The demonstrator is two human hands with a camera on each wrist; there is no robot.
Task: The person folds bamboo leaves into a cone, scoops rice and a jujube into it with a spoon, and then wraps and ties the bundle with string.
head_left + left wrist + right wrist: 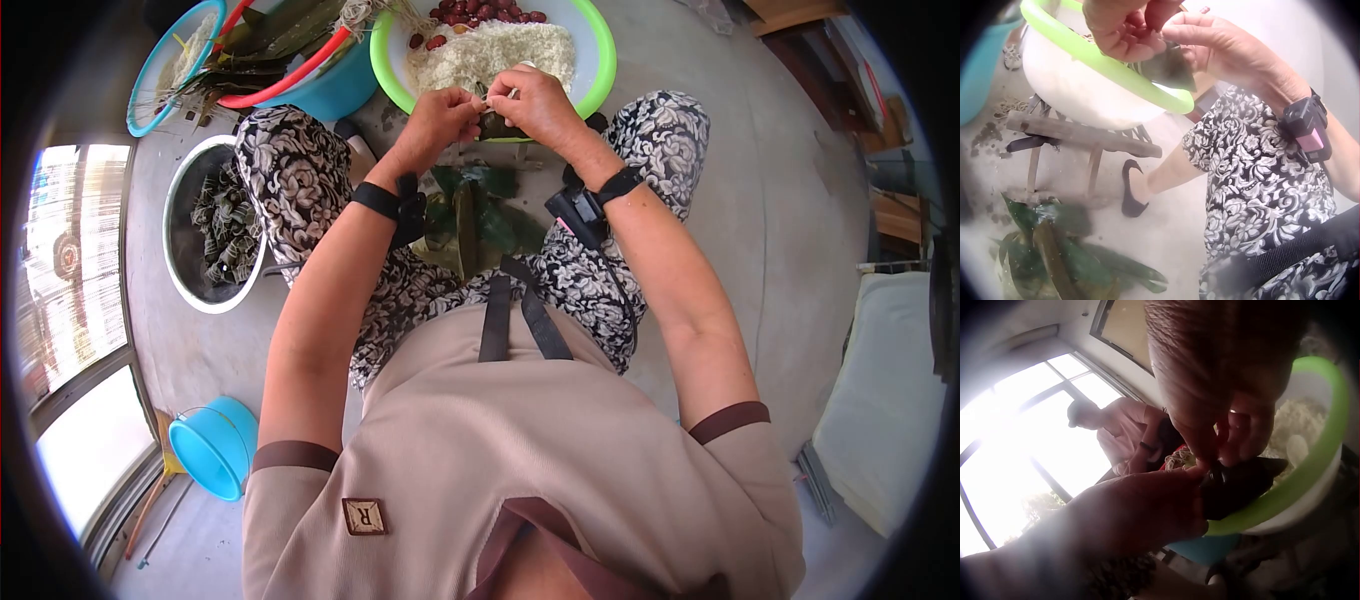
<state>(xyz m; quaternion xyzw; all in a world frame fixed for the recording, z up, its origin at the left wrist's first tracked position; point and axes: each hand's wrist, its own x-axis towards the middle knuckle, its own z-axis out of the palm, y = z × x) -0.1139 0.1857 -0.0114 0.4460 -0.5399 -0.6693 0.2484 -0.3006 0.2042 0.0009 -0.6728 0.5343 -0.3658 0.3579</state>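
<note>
A small dark green leaf parcel (1169,67) is between the two hands, over the near rim of a green-rimmed basin. The left hand (438,128) has its fingers curled at the parcel's upper edge, and in the right wrist view its thumb lies beside it. The right hand (540,108) meets it fingertip to fingertip; in the right wrist view its bent fingers pinch the top of the parcel (1238,490). Whether a thin string runs between the fingertips cannot be made out. White rice (490,58) and dark red dates (478,12) lie in the basin (606,60).
Long leaves (275,45) fill a red-rimmed tub at the upper left. A white-rimmed basin (172,245) holds several dark wrapped parcels (228,225). Wet leaves (1054,256) lie low between the legs. A blue bucket (215,445) stands lower left. Another person (1129,428) sits opposite.
</note>
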